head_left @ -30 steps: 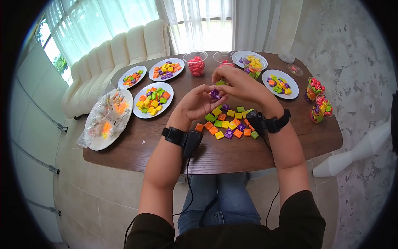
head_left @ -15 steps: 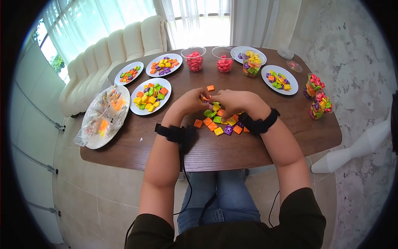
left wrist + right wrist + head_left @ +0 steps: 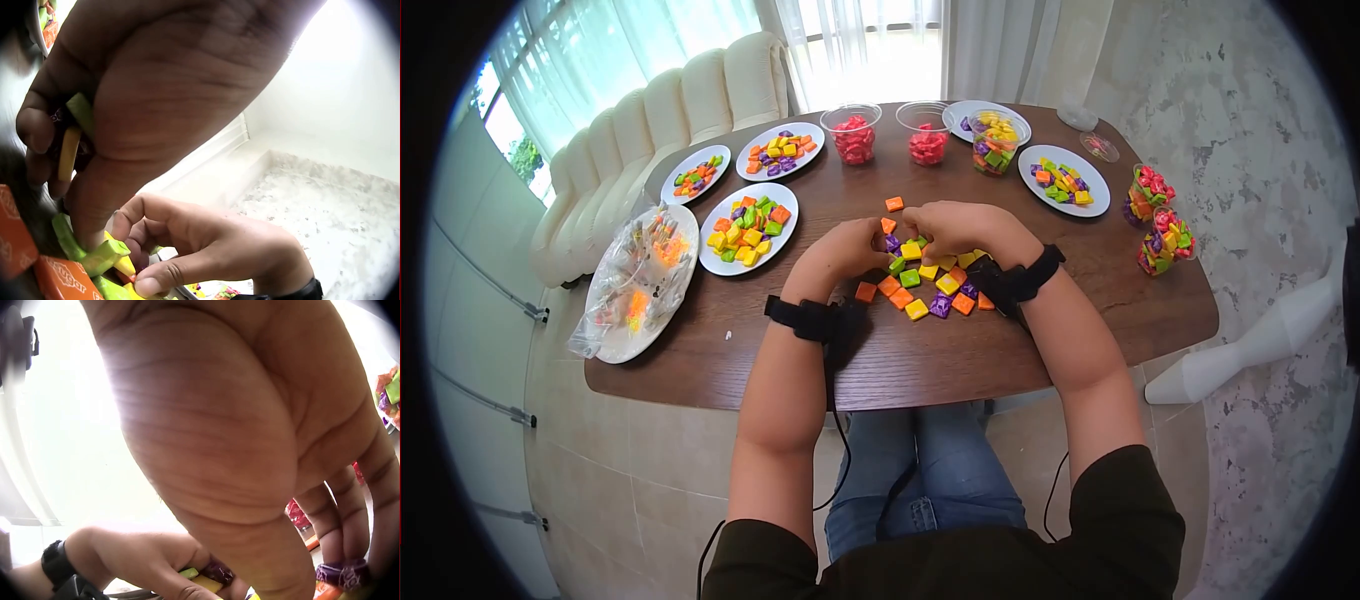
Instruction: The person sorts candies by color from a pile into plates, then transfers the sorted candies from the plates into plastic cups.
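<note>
Several square wrapped candies, green, yellow and dark, are tucked in the curled fingers of my left hand (image 3: 840,252); the yellow candy (image 3: 69,153) shows best in the left wrist view. Its thumb reaches down to a green candy (image 3: 106,257) in the loose pile. My right hand (image 3: 962,225) is over the far side of that pile, thumb spread from the fingers. In the right wrist view a purple candy (image 3: 342,574) touches its fingertips. Around both hands lie orange candies (image 3: 888,286), along with yellow, green and purple ones.
Plates of candies stand at left (image 3: 710,254) and right (image 3: 1028,166). Clear cups (image 3: 853,142) line the back, and filled cups (image 3: 1165,243) stand near the right edge. An oval plate (image 3: 626,352) with bagged items lies far left.
Both hands have come down from above the table to the candy pile and moved apart. The right hand has left the left hand's fingers. Orange candies now show beyond the hands.
</note>
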Motion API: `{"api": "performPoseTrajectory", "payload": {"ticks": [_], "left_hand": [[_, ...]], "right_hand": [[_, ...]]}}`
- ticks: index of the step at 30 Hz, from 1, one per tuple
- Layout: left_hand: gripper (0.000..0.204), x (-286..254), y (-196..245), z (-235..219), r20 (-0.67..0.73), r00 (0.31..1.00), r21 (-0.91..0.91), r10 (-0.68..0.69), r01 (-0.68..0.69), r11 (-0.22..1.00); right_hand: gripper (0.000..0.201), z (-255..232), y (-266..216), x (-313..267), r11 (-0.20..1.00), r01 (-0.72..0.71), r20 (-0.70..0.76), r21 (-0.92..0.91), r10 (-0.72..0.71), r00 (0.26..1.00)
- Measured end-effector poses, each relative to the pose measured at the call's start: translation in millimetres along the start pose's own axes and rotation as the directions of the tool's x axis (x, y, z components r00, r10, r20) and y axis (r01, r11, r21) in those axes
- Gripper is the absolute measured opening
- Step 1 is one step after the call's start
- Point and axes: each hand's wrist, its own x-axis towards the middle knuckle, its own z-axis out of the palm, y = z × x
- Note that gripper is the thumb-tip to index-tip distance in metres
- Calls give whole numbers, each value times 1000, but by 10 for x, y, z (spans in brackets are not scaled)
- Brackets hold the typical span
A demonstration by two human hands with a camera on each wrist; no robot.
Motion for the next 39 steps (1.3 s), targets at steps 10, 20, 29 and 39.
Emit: {"api": "performPoseTrajectory", "payload": {"ticks": [10,20,29,39], "left_hand": [[28,-66,117,-72,103,994,25,23,-26,999],[26,-44,90,-74,129,991,-9,39,-38,999],[24,-58,97,-122,-42,997,-346,67,-77,935],[19,-7,278,-203,-634,773,-487,-35,-364,794]], "right_hand": [[27,-28,16,6,1000,-23,55,-6,23,998],[22,-43,14,12,999,5,6,-47,-5,1000],[11,-252,129,-38,664,260,-274,701,-86,958],[36,112,-51,336,-490,97,-64,866,84,994]]}}
